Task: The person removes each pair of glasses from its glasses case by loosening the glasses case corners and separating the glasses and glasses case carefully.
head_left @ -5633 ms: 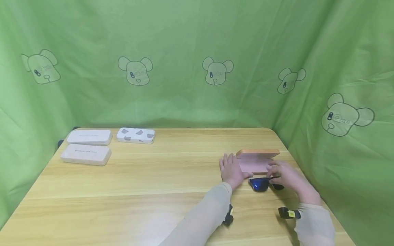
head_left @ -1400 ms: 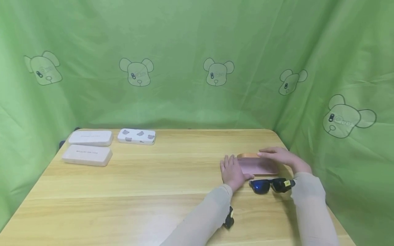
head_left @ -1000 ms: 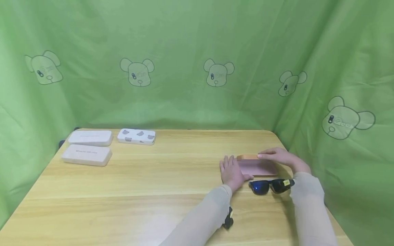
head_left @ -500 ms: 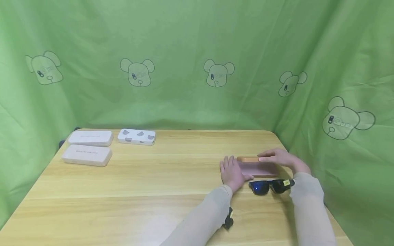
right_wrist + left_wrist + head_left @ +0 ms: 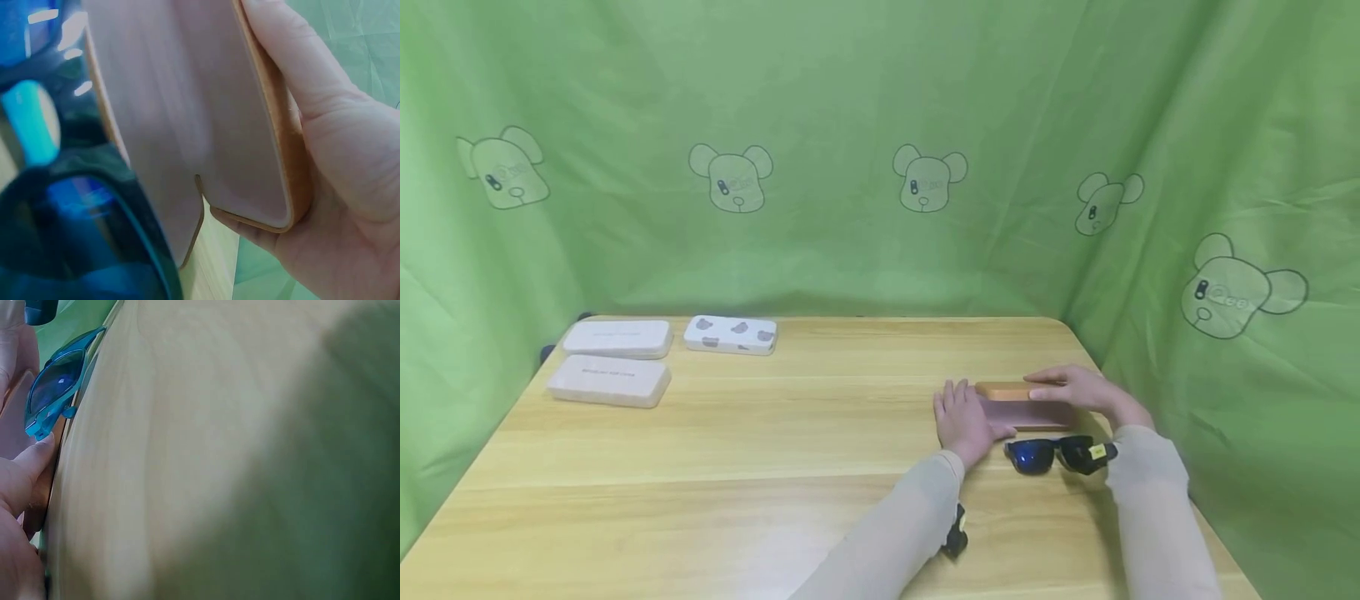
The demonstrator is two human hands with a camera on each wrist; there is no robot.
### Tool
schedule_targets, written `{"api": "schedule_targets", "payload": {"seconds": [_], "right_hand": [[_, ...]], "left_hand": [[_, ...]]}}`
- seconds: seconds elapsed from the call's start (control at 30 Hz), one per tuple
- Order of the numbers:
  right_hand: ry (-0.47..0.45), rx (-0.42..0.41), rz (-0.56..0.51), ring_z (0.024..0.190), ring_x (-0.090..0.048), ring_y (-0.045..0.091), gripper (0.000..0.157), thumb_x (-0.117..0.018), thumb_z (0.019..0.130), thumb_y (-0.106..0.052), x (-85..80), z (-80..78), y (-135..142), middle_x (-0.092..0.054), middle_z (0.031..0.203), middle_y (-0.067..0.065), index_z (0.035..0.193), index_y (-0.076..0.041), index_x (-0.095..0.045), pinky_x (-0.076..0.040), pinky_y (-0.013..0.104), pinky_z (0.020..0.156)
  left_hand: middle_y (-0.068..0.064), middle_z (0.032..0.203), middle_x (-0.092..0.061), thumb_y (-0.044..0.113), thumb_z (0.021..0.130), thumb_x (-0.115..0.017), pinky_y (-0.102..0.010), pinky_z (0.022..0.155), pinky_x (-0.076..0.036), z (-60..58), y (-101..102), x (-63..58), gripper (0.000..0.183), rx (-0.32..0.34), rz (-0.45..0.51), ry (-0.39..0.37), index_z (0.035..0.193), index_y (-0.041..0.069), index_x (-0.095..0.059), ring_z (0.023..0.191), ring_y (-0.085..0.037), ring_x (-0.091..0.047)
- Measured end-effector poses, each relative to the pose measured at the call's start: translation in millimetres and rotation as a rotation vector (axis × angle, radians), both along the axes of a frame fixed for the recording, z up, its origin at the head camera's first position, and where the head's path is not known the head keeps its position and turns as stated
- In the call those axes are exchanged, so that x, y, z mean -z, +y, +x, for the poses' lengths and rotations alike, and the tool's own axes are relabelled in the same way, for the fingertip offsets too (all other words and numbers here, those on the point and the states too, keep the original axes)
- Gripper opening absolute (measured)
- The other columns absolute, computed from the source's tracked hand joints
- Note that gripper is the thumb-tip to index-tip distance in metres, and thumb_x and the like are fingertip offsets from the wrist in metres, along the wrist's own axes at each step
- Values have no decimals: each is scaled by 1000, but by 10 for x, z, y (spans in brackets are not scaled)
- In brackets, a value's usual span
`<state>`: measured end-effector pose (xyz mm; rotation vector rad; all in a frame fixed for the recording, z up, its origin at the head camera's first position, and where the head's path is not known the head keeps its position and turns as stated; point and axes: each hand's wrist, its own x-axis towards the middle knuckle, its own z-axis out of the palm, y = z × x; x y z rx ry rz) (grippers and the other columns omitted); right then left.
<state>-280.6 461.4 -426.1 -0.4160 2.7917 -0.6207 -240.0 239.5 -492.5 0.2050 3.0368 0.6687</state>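
Observation:
A glasses case, orange-brown outside with a pinkish lining, lies partly opened at the right of the table. My left hand rests at its left end, fingers stretched out and thumb along the front edge. At the right, my right hand grips the lid: in the right wrist view the thumb lies along the lid's edge, with fingertips showing beneath its corner. Nothing shows inside the lined part visible there. Sunglasses with dark blue lenses sit just in front of the case, partly covered by the right wrist's camera.
Two pale cases, one behind and one nearer, lie at the table's far left. Beside them is a white case with grey patches. Green curtains enclose the wooden table at the back and sides.
The right hand has left the sunglasses, where it was several seconds ago, and taken the case's lid. Over the last second the lid has come down slightly. The left hand has stayed put.

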Motion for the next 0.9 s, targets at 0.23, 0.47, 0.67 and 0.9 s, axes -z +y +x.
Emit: {"api": "schedule_targets", "payload": {"seconds": [0.23,0.47,0.67,0.9], "right_hand": [[19,10,-18,124,-52,49,55,-65,91,-44,56,3,4,-59,133,25,131,-7,-60,-38,66,104],[62,3,-6,122,-54,49,54,-66,89,-43,92,16,-1,-60,131,25,130,-7,-62,-40,66,103],[78,28,-3,123,-52,50,59,-67,87,-47,117,66,-25,-58,133,26,131,-9,-60,-38,67,104],[71,49,-12,124,-51,50,64,-67,86,-50,164,76,-27,-56,136,25,134,-8,-58,-37,67,105]], "left_hand": [[4,158,-35,81,61,-65,-41,125,-18,3,-2,4,108,-4,10,13,146,17,-42,150,-20,-23],[4,158,-34,79,62,-65,-41,125,-17,-9,7,18,106,-4,28,13,145,17,-43,151,-20,-22],[4,158,-35,78,62,-67,-41,125,-16,-12,5,11,105,-2,48,2,144,17,-43,151,-20,-22],[3,157,-36,77,61,-68,-42,125,-16,-22,-1,27,104,-4,69,9,143,17,-44,151,-21,-23]]}}
